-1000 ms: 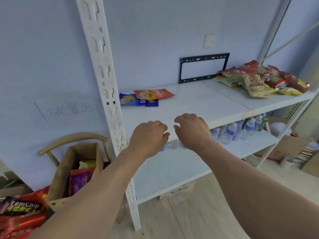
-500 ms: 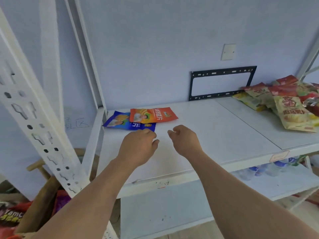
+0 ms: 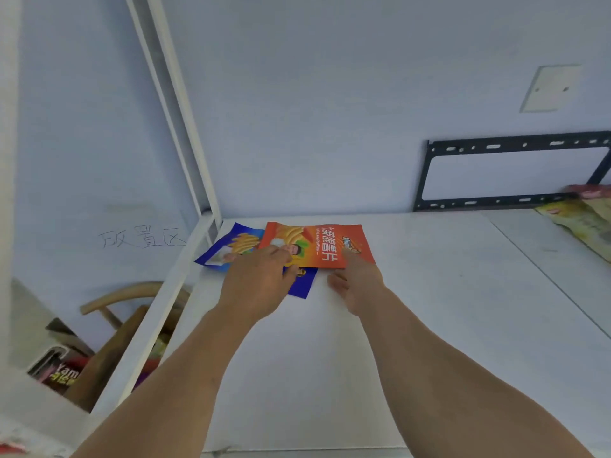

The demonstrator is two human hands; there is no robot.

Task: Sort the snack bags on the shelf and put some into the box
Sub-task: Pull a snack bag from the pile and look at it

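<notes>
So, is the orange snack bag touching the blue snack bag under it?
Touching. In the head view the orange snack bag lies flat across the blue snack bag, covering its middle, with no gap visible between them on the shelf.

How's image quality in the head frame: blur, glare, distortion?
Head view: flat, even light, no glare; the shelf upright leans from wide-angle distortion; text on the orange bag stays readable; left hand and right hand look slightly soft.
</notes>
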